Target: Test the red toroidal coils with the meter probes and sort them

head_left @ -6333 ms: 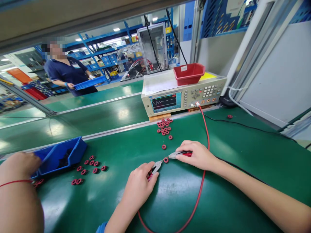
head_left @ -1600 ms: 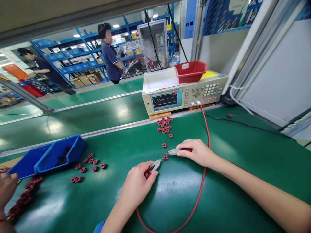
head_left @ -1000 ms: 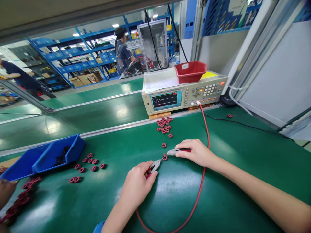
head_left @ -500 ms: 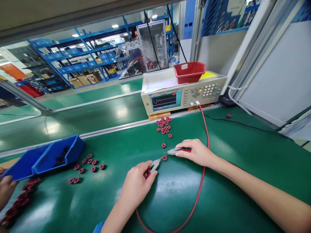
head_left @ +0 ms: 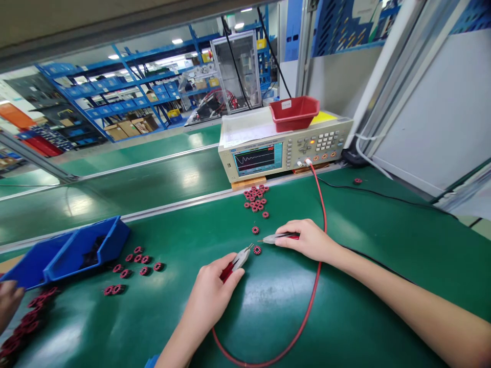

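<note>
Red "NG" (head_left: 270, 148) on screen (head_left: 255, 162) beyond clips (head_left: 241, 259) (head_left: 270, 238)

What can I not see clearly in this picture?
In the head view:
Left clip: handles partly covered by the left hand.
Co-worker's hand: cut off by the left edge.
Dark pieces in the right blue bin: too dark to identify.
Red tray: floor hidden by its front wall.
Tester: button labels too small.

On the screen (head_left: 255, 161) of the instrument (head_left: 286, 145), red letters (head_left: 270, 148) say "NG". The label (head_left: 286, 104) on the red bin (head_left: 295, 121) is too small for reading.
</note>
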The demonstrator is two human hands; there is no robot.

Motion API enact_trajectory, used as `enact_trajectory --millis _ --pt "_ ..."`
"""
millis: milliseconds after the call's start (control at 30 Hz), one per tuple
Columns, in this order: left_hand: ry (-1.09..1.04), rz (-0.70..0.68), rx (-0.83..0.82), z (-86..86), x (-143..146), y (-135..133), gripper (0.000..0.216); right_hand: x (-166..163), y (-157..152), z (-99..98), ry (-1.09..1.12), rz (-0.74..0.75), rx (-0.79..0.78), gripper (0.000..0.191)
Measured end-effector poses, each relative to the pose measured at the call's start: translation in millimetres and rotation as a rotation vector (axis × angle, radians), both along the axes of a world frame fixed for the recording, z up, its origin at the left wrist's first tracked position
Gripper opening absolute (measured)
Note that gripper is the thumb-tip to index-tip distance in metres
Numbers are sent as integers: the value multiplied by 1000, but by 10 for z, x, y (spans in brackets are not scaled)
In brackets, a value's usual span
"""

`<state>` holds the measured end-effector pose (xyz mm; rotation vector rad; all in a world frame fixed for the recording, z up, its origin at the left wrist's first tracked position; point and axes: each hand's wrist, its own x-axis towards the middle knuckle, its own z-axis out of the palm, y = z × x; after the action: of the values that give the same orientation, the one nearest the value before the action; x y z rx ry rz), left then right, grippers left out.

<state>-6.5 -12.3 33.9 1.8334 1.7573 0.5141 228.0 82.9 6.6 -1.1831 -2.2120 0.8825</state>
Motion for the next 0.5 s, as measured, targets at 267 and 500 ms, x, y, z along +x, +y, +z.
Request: enact_trajectory --millis 267,500 --pt "-13 2 -8 -30 9 7 27 -2 -9 10 5 -2 -1 19" --pt "-22 2 2 -34 13 8 29 11 -11 1 -11 -6 13 19"
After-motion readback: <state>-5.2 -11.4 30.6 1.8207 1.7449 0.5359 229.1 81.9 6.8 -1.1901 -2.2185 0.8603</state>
